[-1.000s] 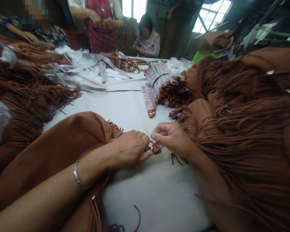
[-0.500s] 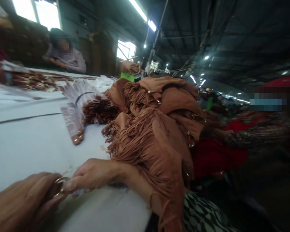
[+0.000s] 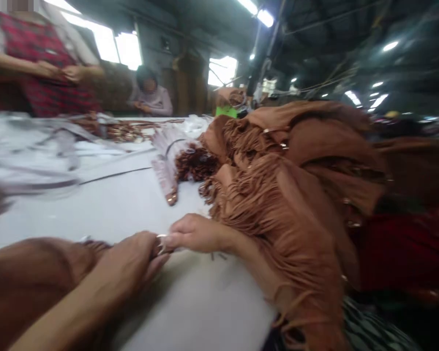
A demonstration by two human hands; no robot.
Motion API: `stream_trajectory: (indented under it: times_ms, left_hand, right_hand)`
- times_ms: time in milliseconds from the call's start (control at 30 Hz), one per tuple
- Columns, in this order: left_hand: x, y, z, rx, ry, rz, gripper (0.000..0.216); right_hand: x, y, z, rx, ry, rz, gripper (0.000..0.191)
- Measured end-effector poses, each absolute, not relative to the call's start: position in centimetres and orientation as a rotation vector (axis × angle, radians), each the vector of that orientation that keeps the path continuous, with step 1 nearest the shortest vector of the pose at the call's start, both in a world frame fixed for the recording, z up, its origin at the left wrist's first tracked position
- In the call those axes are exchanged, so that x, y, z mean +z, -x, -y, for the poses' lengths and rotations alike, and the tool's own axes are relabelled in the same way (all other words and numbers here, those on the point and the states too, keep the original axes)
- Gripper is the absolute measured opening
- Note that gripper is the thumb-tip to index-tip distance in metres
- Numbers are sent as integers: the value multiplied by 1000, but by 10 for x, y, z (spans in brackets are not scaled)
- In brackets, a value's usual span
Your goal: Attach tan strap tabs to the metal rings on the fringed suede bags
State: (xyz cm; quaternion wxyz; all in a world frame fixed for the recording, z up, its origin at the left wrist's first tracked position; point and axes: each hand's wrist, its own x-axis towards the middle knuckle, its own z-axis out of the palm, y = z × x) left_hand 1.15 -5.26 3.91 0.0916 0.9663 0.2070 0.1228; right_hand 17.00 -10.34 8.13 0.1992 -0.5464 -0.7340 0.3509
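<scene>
My left hand [image 3: 133,256] is closed around a metal ring [image 3: 162,238], with its thumb and fingers at the ring's left side. From the right, my right hand [image 3: 195,233] pinches the same ring between thumb and fingertips, so the two hands nearly meet. What the ring is fixed to is mostly hidden by the fingers. Beside my left forearm lies a brown soft bag [image 3: 32,278], blurred and cut off by the frame edge. A large heap of brown fringed bags [image 3: 296,204] rises just beyond my right forearm, some with metal fittings.
A bundle of straps in clear wrapping [image 3: 168,151] lies on the white table [image 3: 113,209] ahead. More straps [image 3: 124,131] are spread farther back. One co-worker in a red checked apron [image 3: 40,48] stands at far left; another person [image 3: 153,97] sits behind the table.
The view has turned left, bringing the brown bag and the person in the checked apron into sight. Both hands appear farther right and higher, still at the ring.
</scene>
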Motion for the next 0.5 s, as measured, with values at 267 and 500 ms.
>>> stream_trajectory:
  times_ms: [267,500]
  left_hand:
    - [65,13,52,173,-2749,-945,18]
    - [64,16,53,339,-2780,-683,14]
  right_hand:
    - [93,-153,106,528,1726,2216,31]
    - [87,-159,93,1534,1243,1719,42]
